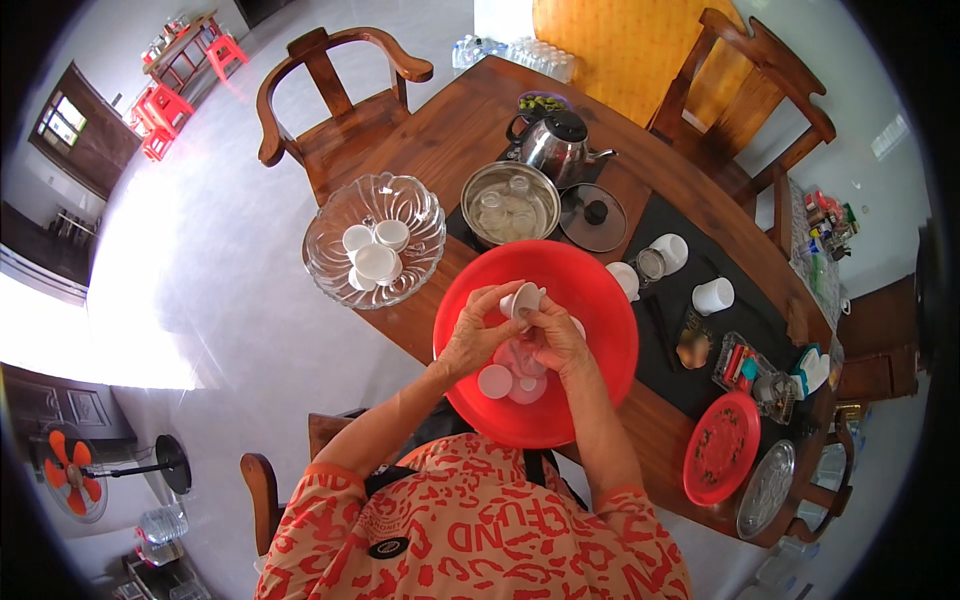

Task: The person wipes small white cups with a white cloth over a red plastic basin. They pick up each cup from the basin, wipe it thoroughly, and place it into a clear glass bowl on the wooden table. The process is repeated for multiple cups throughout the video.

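Honestly, the small white cup (pixel 522 300) above the red basin (pixel 614 335) looks light, breakable and probably slick, so I'd hold its sides, where left grip (pixel 476 328) and right grip (pixel 559 342) both pinch it, fingers curled in.

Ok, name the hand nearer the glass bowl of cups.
Left. The left hand is right of the glass bowl, over the red basin; the right hand is farther right.

A home: wooden dining table (pixel 450 120), chairs (pixel 345 130), kettle (pixel 553 150), fan (pixel 72 473).
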Motion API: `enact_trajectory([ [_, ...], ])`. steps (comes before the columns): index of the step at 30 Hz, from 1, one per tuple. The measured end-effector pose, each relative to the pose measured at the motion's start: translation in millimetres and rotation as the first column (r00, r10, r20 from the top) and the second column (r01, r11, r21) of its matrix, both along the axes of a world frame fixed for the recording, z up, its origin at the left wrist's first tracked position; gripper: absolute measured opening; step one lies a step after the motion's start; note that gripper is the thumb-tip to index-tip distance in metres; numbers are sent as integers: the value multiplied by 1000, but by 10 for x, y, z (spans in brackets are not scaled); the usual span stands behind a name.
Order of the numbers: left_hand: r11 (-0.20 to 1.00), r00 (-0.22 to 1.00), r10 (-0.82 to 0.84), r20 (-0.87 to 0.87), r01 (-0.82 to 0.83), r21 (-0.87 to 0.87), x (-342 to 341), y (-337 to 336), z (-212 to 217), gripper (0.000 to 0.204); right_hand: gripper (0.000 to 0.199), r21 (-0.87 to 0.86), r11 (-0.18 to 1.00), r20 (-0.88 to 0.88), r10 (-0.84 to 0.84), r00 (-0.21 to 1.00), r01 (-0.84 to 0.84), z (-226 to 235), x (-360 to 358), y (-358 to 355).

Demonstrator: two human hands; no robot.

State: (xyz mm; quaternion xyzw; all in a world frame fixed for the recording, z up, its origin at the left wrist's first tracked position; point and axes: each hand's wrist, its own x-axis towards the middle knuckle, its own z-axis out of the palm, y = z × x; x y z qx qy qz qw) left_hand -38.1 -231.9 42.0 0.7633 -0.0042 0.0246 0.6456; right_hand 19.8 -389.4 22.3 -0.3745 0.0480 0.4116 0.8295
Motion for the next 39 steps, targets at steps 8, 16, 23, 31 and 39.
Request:
enact_trajectory([
  [8, 890, 869, -183, 460, -52, 452, -24, -103, 401, 55, 23, 100, 995, 43, -36, 998, 31, 12, -23, -62],
  [16, 740, 730, -330, 598, -193, 645, -97, -248, 570, 40, 29, 19, 999, 445, -37, 895, 32, 280, -68, -269],
  [23, 960, 887, -99, 451, -34, 277, -97, -120, 332, 61, 24, -185, 975, 389, -39, 920, 119, 495, -153, -185],
  [31, 918, 923, 346, 167, -370, 145, -176, 201, 206, 26, 22, -391, 912, 537, 115, 836, 126, 541, -213, 243],
  [39, 651, 680, 653, 333, -729, 213, 108, 1202, 262, 17, 22, -414, 905, 528, 149, 836, 100, 459, -187, 353],
])
